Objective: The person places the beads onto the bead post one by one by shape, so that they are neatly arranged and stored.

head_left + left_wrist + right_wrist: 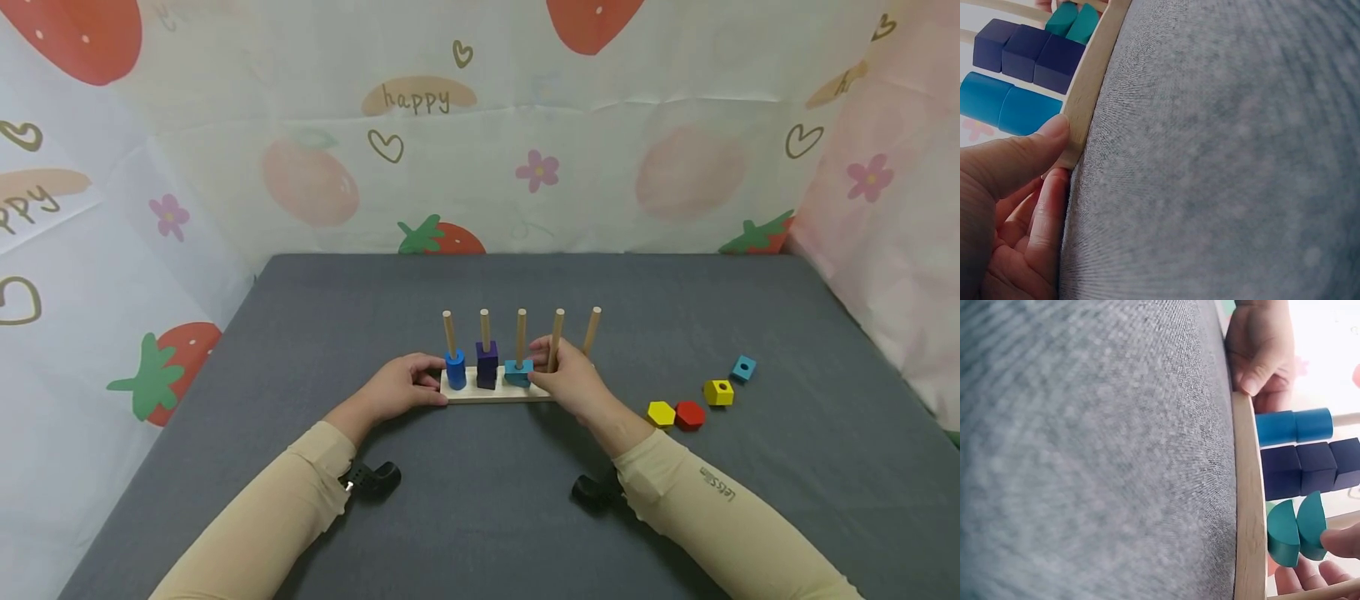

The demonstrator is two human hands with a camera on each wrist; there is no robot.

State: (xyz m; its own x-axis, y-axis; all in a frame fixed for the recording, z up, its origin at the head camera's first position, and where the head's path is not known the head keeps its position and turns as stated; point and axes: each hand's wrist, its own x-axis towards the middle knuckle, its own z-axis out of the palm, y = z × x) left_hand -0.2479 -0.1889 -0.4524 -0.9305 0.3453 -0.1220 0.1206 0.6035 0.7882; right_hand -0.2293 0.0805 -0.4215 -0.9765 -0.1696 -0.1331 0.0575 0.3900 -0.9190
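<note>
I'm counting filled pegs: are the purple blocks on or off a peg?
On: the head view shows a peg rising from the top of the stacked purple blocks.

Bright blue stacked cylinders [455, 372], dark purple stacked cubes [487, 368], teal half-round blocks [1283, 534], all against a pale wooden peg board [495, 398]! A yellow hexagonal block [661, 414], a red hexagonal block [690, 415], solid colours both! Dark grey cloth [480, 533], then a white fabric backdrop [315, 50] splashed with red strawberries [197, 358] and pink flowers [537, 171]! Beige sleeves [255, 525], the right one dark-lettered!
</note>
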